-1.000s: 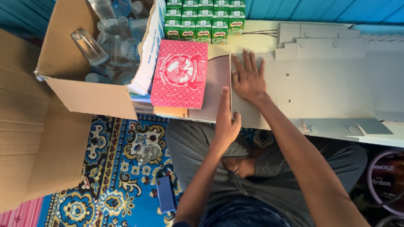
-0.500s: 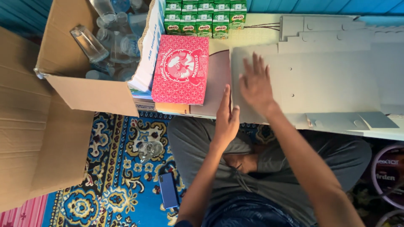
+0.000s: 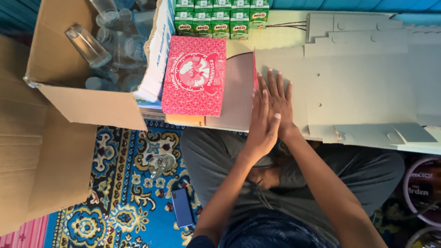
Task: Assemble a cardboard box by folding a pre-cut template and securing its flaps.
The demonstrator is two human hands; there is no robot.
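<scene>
A flat grey cardboard box blank (image 3: 349, 87) lies on a low table. My right hand (image 3: 279, 94) rests flat on it with fingers spread, beside a raised flap with a red edge (image 3: 254, 69). My left hand (image 3: 263, 124) stands on its edge along that fold line, fingers straight, partly over my right hand. Neither hand grips anything. A finished red box with a white print (image 3: 195, 76) sits just left of the flap.
A big brown carton (image 3: 92, 105) with several clear plastic cups stands at the left. Green drink cartons (image 3: 220, 18) line the back. More flat blanks (image 3: 358, 27) are stacked behind. A blue phone (image 3: 182, 207) and a clear cup (image 3: 161, 164) lie on the patterned carpet.
My right hand slid back toward me and to the left along the blank. My left hand moved up beside the fold and now overlaps my right hand.
</scene>
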